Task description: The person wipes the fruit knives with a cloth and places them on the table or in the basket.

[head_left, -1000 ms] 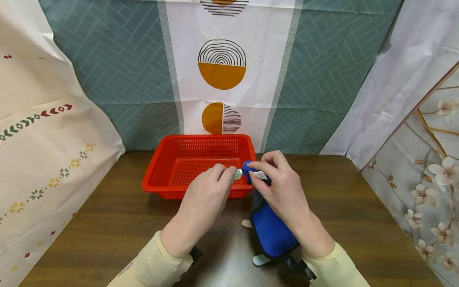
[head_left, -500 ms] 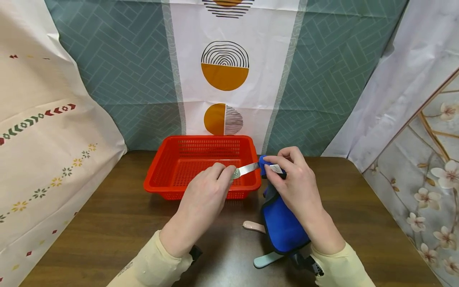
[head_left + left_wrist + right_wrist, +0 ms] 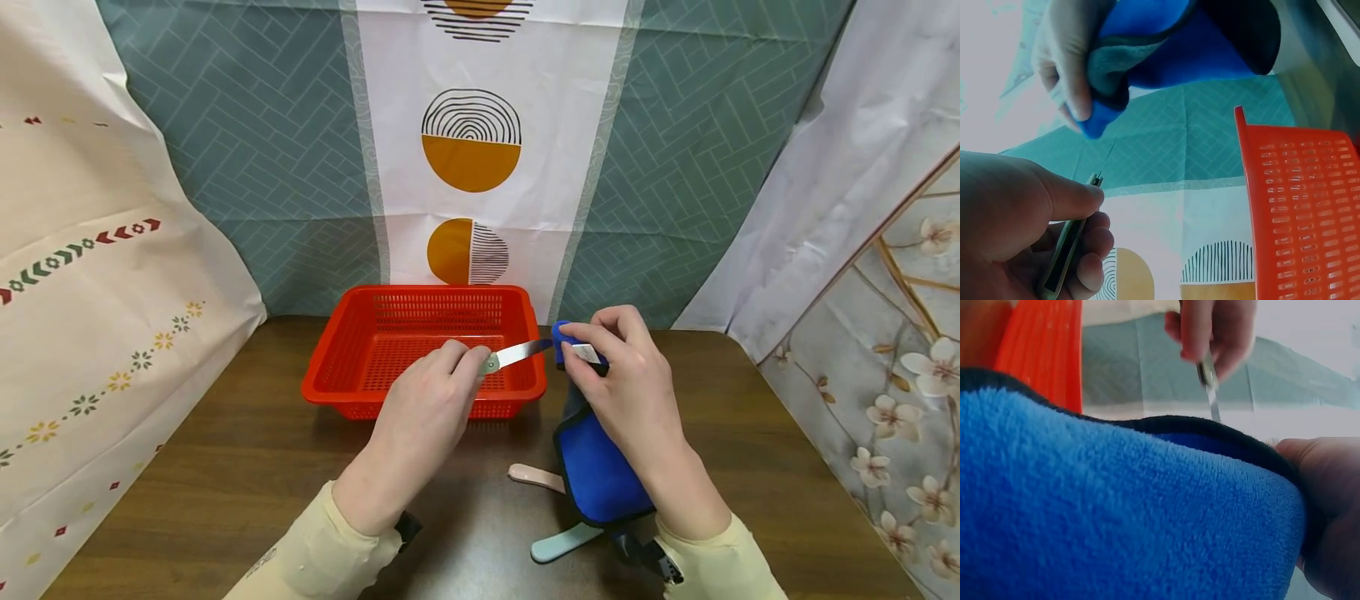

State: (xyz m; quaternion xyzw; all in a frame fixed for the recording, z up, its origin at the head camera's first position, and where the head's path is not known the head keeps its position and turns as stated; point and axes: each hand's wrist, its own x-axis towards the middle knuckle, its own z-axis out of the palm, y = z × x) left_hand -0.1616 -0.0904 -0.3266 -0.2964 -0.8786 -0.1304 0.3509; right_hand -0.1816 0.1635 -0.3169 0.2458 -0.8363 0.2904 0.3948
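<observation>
My left hand (image 3: 427,408) grips a folding knife (image 3: 522,352) by its pale green handle, thumb along the top. The blade is out and points right, its tip close to the cloth. In the left wrist view the knife's handle (image 3: 1066,250) lies between thumb and curled fingers. My right hand (image 3: 630,375) pinches a corner of a blue and grey plush cloth (image 3: 600,471) with dark edging and a white label (image 3: 586,353). The rest of the cloth hangs down below that hand. In the right wrist view the cloth (image 3: 1116,506) hides much of the scene.
A red plastic basket (image 3: 352,395) stands at the back of the wooden table (image 3: 210,467), behind the left hand. A pink handle (image 3: 534,476) and a mint handle (image 3: 564,542) lie on the table, their right ends hidden by the cloth. Patterned curtains close off the back and sides.
My right hand has moved right with the cloth, away from the knife. More blade shows now, and more of the pink and mint handles is uncovered. My left hand has hardly moved.
</observation>
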